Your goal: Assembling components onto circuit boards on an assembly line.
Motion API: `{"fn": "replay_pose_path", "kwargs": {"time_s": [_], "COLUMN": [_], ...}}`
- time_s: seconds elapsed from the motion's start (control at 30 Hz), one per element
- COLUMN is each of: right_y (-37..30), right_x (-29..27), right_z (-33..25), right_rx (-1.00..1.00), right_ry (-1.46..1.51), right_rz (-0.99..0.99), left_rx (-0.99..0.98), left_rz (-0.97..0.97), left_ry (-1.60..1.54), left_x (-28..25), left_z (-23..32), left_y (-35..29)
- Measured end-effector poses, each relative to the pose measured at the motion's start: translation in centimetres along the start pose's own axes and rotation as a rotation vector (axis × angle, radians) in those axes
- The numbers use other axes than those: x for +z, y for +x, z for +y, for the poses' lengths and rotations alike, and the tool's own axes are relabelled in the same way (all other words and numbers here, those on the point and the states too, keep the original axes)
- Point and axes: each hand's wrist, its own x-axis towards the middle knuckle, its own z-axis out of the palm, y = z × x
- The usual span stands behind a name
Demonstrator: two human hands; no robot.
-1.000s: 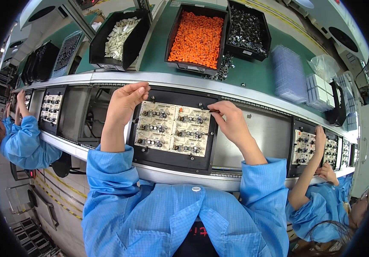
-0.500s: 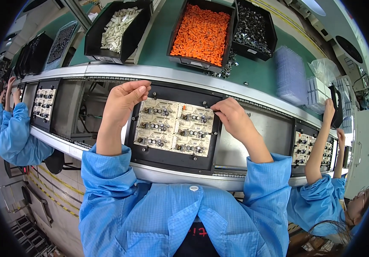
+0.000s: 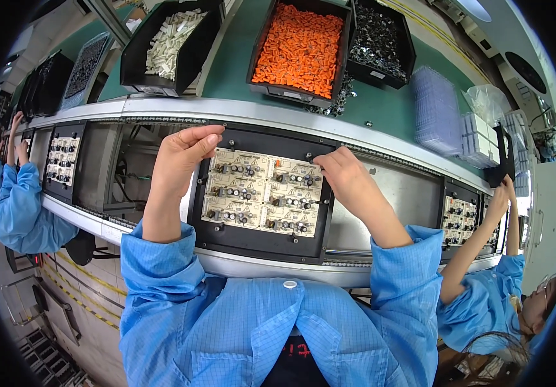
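A cream circuit-board panel (image 3: 265,193), made up of several small boards with black capacitors and other parts, lies in a black carrier frame (image 3: 258,245) in front of me. One small orange part (image 3: 278,163) stands near its top edge. My left hand (image 3: 184,155) hovers over the frame's upper left corner, thumb and fingers pinched; anything between them is too small to make out. At the panel's upper right corner, my right hand (image 3: 350,177) has its fingertips pressed together, and they hide what they hold, if anything.
Beyond the metal rail stand black bins of white parts (image 3: 173,45), orange parts (image 3: 300,48) and dark shiny parts (image 3: 381,48). Clear plastic trays (image 3: 442,113) are stacked at right. Other carriers sit along the line. A co-worker's hands (image 3: 500,193) are at the right; another person works far left.
My right hand has shifted slightly left, onto the panel's corner. My left hand has moved only a little left. The co-worker at right has brought both hands together beside a black piece.
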Motion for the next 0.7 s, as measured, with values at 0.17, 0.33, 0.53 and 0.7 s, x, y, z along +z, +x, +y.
{"fn": "replay_pose_path", "kwargs": {"time_s": [0.17, 0.33, 0.53, 0.7], "right_y": [0.1, 2.9, 5.6, 5.2], "right_x": [0.0, -0.5, 1.3, 1.8], "right_z": [0.2, 6.2, 7.9, 9.1], "right_rx": [0.046, 0.239, 0.477, 0.491], "right_ry": [0.062, -0.059, 0.102, 0.137], "right_rz": [0.05, 0.327, 0.335, 0.389], "left_rx": [0.02, 0.031, 0.019, 0.078], "left_rz": [0.014, 0.03, -0.018, -0.17], "left_ry": [0.105, 0.2, 0.43, 0.894], "left_x": [-0.3, 0.8, 3.5, 6.9], "left_z": [0.1, 0.5, 0.7, 1.6], "left_y": [-0.5, -0.5, -2.7, -4.5]}}
